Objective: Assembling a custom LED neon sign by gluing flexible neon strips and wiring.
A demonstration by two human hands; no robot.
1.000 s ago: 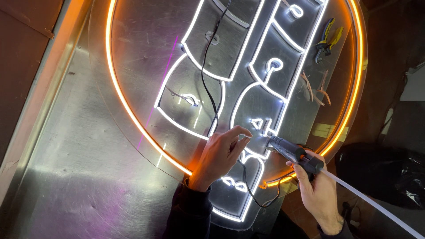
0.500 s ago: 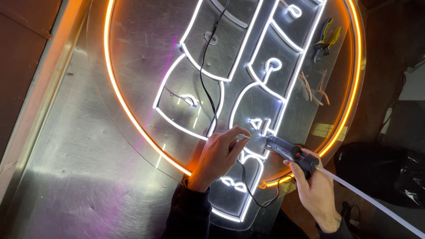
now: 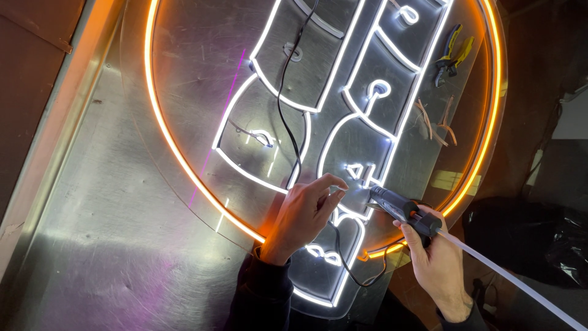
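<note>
This looks like a sign-making workshop. A lit neon-style sign [image 3: 318,122] fills a scuffed sheet-metal worktop [image 3: 110,233]: an orange ring [image 3: 160,132] of glowing tubing around white outlines, with thin black wires [image 3: 283,92] trailing over it. At 1 o'clock lie yellow-and-blue-handled pliers [image 3: 450,52]. At 4 o'clock a hot glue gun [image 3: 401,209] with a white glue stick [image 3: 508,279] is in use. The dark surroundings, possibly floor, are hard to read.
</note>
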